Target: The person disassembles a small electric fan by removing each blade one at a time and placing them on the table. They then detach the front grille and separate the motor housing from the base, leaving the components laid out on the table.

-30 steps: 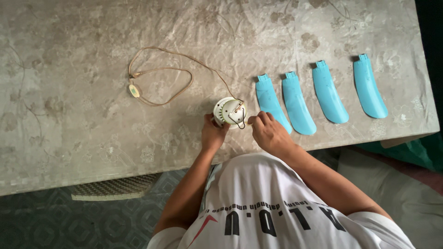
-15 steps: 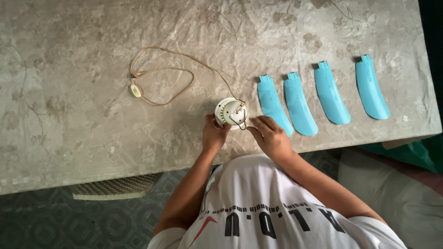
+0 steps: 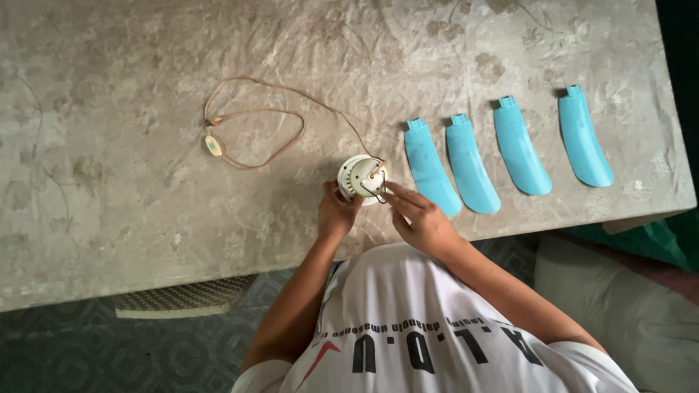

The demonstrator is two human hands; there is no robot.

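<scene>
the bench [image 3: 145,182] is covered by a pale grey-beige cloth with a faint flower and vine pattern, creased all over. below its near edge lies a dark patterned floor [image 3: 65,349], and a woven seat edge [image 3: 178,297] pokes out from under the bench. at the right, beyond the bench corner, there is a green cloth [image 3: 655,236] and a grey cushion-like surface [image 3: 626,291].

near the bench's front edge sits a small round white motor housing [image 3: 362,177] with a thin black wire loop on its top. the left hand [image 3: 336,211] curls around its near left side, holding it. the right hand [image 3: 419,217] has its fingers stretched out narrow, the tips touching the housing's right edge by the wire loop; whether it pinches anything cannot be told.

a thin tan cord [image 3: 280,120] runs from the housing in a loop to the left, ending by a small oval inline switch [image 3: 212,145] with a green middle.

to the right lie four light blue fan blades in a row: first blade [image 3: 431,169] just beside the right hand, second blade [image 3: 472,165], third blade [image 3: 520,148] and fourth blade [image 3: 584,138], each apart from the next.
</scene>
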